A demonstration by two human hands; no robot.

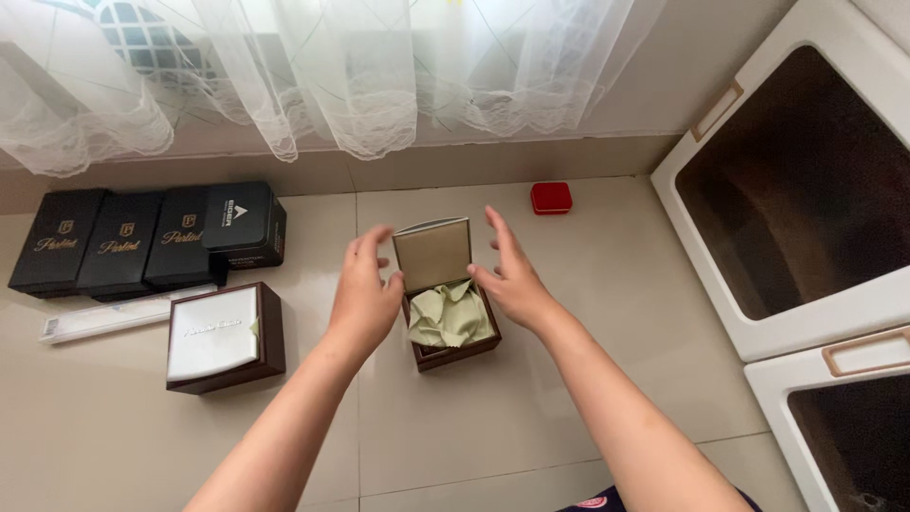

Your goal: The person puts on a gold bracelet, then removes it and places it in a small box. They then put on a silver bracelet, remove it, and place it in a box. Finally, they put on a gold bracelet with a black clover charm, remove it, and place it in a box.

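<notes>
Surface: pale tiled floor (569,398), seen from above.
Open box: small brown box (453,327) on the floor between the two hands, its tan-lined lid (433,254) standing upright at the back.
Contents: crumpled pale green cloth (451,317) filling the inside of the box.
Left hand (365,294): at the left side of the box, fingers spread and loosely curved, thumb just at the lid's left edge; gripping nothing.
Right hand (512,277): at the right side of the box, fingers straight and open, thumb touching or almost touching the box's right edge; gripping nothing.
Closed box: brown box with a white lid (220,337), to the left of the open box and apart from it.
Black boxes: row of flat black boxes (118,244) along the wall at far left, one more black box (245,222) lying on the right end of the row.
White strip: long narrow white box (112,317) in front of the black row.
Red case: small red case (551,197) near the wall, behind the open box.
Cabinet: white cabinet (720,237) with dark openings at right.
Curtain: sheer white curtain (332,76) hanging above the wall.
</notes>
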